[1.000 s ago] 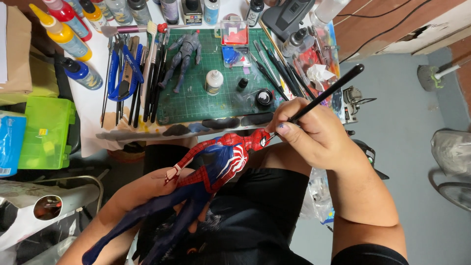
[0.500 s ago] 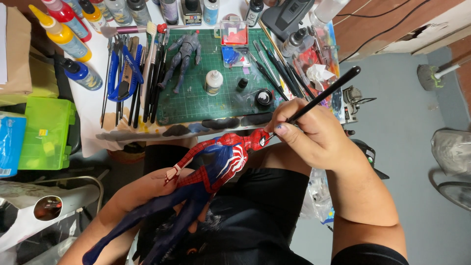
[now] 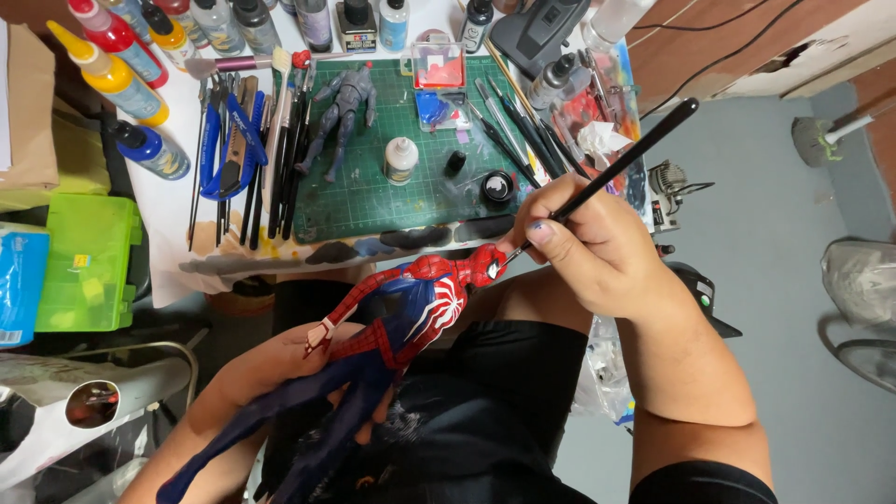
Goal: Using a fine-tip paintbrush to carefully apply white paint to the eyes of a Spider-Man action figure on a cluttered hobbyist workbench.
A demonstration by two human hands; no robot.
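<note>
While nothing is shifting since a second ago, right hand (image 3: 597,247) is still pinching brush (image 3: 611,175), tip touching head of red-blue figure (image 3: 411,308); detail painting is carrying on. Left hand (image 3: 308,373) is gripping figure at waist and legs, over lap. Table (image 3: 168,224) ahead is carrying green mat (image 3: 373,196), grey figure (image 3: 341,117), paint bottles (image 3: 121,79), spare brushes (image 3: 280,149). Nothing is blocking brush.
</note>
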